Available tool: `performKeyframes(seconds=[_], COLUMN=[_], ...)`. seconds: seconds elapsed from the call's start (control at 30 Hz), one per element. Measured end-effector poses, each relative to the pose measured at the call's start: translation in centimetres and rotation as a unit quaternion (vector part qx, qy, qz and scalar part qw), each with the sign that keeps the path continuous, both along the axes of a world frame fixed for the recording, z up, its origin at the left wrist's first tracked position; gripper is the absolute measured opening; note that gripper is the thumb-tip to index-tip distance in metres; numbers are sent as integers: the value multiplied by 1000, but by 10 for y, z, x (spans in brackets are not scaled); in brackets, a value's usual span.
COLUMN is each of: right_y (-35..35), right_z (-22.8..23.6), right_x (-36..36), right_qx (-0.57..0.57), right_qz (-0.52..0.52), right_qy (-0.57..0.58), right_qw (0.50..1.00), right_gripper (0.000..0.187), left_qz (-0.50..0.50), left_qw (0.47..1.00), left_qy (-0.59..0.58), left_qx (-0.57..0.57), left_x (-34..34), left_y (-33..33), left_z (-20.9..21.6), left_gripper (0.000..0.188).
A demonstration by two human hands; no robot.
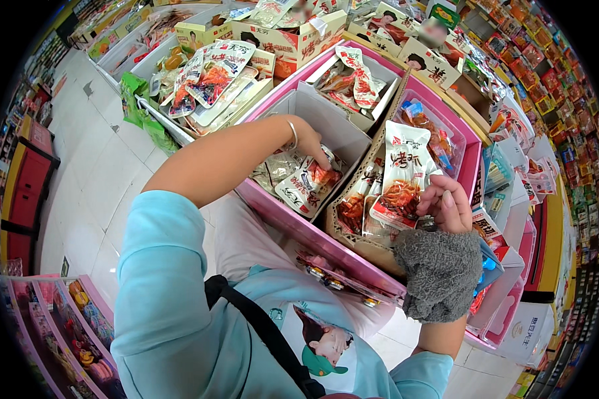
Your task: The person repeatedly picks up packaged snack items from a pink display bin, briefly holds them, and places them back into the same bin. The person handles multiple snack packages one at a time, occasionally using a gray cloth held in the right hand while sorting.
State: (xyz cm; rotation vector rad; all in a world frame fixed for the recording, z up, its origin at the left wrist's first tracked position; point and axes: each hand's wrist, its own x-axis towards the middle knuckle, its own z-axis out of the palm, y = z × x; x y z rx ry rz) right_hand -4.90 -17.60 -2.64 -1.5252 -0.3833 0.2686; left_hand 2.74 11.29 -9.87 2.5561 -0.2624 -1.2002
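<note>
My left hand [309,143] reaches down into a white box [301,105], its fingers closed on the end of a white and red snack packet [309,186]. More packets lie under and beside that one. To the right, my right hand [450,205] has its fingers curled at the edge of another white and red snack packet [404,179], which stands upright in a brown cardboard box [343,207]. A clear window on this packet shows reddish-brown food. Fuzzy grey cloth [439,272] wraps my right wrist.
A pink bin [286,223] surrounds both boxes. Behind it stand an open box of packets [356,76] and a clear tub [439,110]. More snack boxes [293,43] line the far side. Shelves [576,93] rise at right; a pink rack [60,319] stands lower left, beside the tiled floor.
</note>
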Motion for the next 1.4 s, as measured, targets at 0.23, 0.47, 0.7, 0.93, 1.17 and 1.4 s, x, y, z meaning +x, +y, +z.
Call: performKeyframes(seconds=[0.23,0.47,0.7,0.93,1.17,1.4], right_y=[2,3,7,0,0,0], right_z=[-1,1,3,4,4,4], right_x=[-1,-3,-4,-1,1,3], right_qx=[4,2,-5,0,-5,-23], right_qz=[-1,-10,-3,32,34,40], right_qy=[-1,0,-2,-8,6,23], right_qw=[1000,1000,1000,999,999,999], right_gripper=[28,28,27,26,27,31], left_qz=[6,6,-11,-1,-44,-39], left_qw=[1000,998,998,989,995,996], left_qy=[27,-50,-57,-65,-80,-65], left_qx=[2,29,21,-131,-43,-57], left_x=[7,-1,7,8,-5,-3], left_y=[6,6,10,13,-6,-3], left_z=[-2,-4,-22,-40,15,33], left_gripper=[108,105,102,92,82,73])
